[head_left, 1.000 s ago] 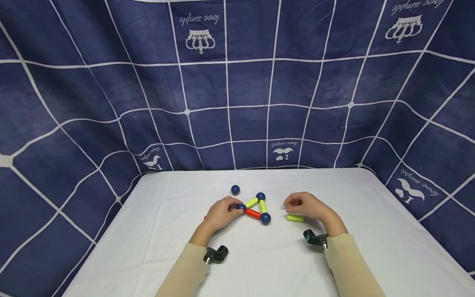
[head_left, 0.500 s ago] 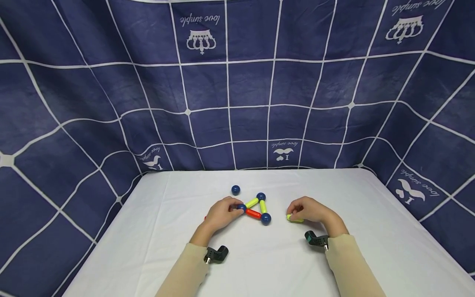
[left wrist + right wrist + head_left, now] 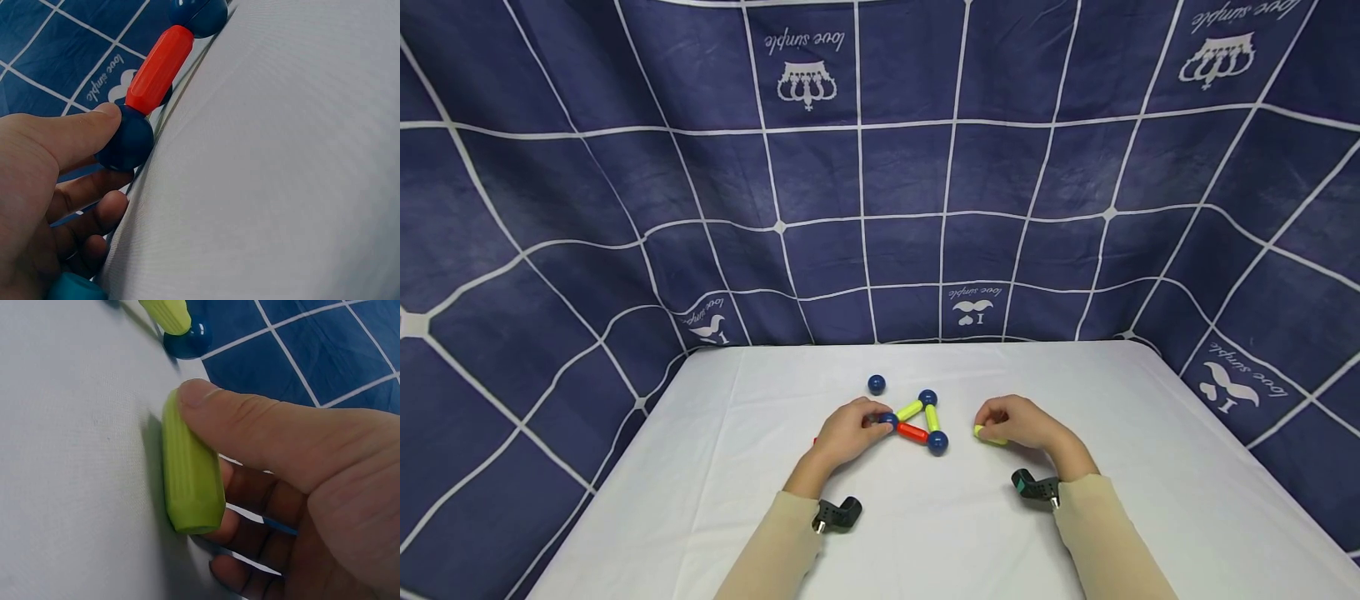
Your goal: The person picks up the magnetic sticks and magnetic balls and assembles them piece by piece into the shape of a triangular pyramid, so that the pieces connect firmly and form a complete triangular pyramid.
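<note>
A triangle of magnetic rods and blue balls lies on the table, with two yellow-green rods [image 3: 932,418] and a red rod [image 3: 913,432]. My left hand [image 3: 847,432] pinches the blue ball [image 3: 128,139] at its left corner, thumb on top. The other corners are a far blue ball [image 3: 928,398] and a near blue ball [image 3: 937,442]. Right of the triangle, apart from it, my right hand [image 3: 1021,422] pinches a loose yellow-green rod [image 3: 190,469] between thumb and fingers. In the right wrist view the rod is close to the cloth; whether it touches is unclear.
A loose blue ball [image 3: 876,384] sits behind the left hand. A small red piece [image 3: 816,440] peeks out beside the left wrist, mostly hidden. White cloth [image 3: 940,533] covers the table, and a navy checked curtain [image 3: 902,250] hangs behind and at both sides.
My right hand has come down on the loose yellow-green rod, gripped it, and moved it slightly left toward the triangle. The left hand and the triangle have stayed put.
</note>
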The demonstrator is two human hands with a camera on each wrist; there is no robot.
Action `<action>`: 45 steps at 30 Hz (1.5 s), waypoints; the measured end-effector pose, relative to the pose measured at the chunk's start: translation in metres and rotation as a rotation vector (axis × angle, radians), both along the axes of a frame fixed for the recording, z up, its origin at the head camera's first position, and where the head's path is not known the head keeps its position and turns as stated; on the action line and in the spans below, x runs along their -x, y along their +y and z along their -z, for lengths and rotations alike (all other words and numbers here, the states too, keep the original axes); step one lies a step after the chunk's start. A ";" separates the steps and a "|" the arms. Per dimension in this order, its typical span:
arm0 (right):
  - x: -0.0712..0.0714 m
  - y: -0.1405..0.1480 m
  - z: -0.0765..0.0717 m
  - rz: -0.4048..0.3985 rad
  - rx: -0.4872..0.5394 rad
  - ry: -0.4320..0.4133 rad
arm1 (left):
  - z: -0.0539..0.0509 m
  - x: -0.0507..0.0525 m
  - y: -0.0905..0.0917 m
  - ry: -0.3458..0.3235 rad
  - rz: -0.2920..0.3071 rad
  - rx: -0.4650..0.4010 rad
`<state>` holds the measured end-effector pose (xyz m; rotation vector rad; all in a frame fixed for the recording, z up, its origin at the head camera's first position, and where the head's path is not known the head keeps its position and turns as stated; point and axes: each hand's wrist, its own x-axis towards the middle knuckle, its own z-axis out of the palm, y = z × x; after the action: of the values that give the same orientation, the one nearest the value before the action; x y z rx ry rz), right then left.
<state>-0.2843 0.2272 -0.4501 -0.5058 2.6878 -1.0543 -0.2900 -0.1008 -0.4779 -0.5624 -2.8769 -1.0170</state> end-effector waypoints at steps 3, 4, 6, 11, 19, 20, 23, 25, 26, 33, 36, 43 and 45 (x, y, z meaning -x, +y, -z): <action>0.000 -0.003 0.001 0.021 0.021 0.021 | 0.000 0.000 0.000 0.002 0.003 -0.002; 0.001 -0.004 0.002 0.029 0.027 0.028 | 0.000 0.000 0.000 0.003 0.004 -0.002; 0.002 -0.006 0.004 0.041 0.045 0.043 | 0.000 -0.001 0.001 0.005 0.004 -0.002; 0.005 -0.014 0.008 0.061 0.058 0.080 | 0.000 -0.001 0.000 0.004 0.006 0.002; 0.006 -0.024 0.007 0.103 0.093 0.166 | 0.001 0.000 0.000 0.012 0.019 0.012; 0.005 -0.025 0.006 0.105 0.105 0.181 | 0.001 0.000 0.000 0.013 0.020 0.014; 0.004 -0.030 0.005 0.113 0.126 0.225 | 0.002 0.000 0.000 0.017 0.027 0.021; 0.003 -0.032 0.004 0.125 0.142 0.257 | 0.002 0.000 0.000 0.019 0.032 0.026; 0.003 -0.034 0.004 0.133 0.148 0.273 | 0.002 0.000 -0.001 0.021 0.033 0.027; 0.003 -0.044 0.003 0.215 0.222 0.383 | 0.001 -0.001 -0.002 0.050 0.062 0.039; 0.002 -0.049 0.001 0.241 0.250 0.387 | 0.001 -0.002 -0.002 0.040 0.058 0.034; -0.001 -0.059 0.000 0.243 0.286 0.378 | 0.000 0.000 0.000 -0.002 0.017 -0.003; -0.001 -0.060 0.001 0.236 0.291 0.385 | 0.000 0.000 0.000 -0.005 0.010 -0.006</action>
<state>-0.2832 0.1668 -0.4516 -0.4917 2.9964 -1.5726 -0.2897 -0.1012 -0.4782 -0.5748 -2.8771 -1.0295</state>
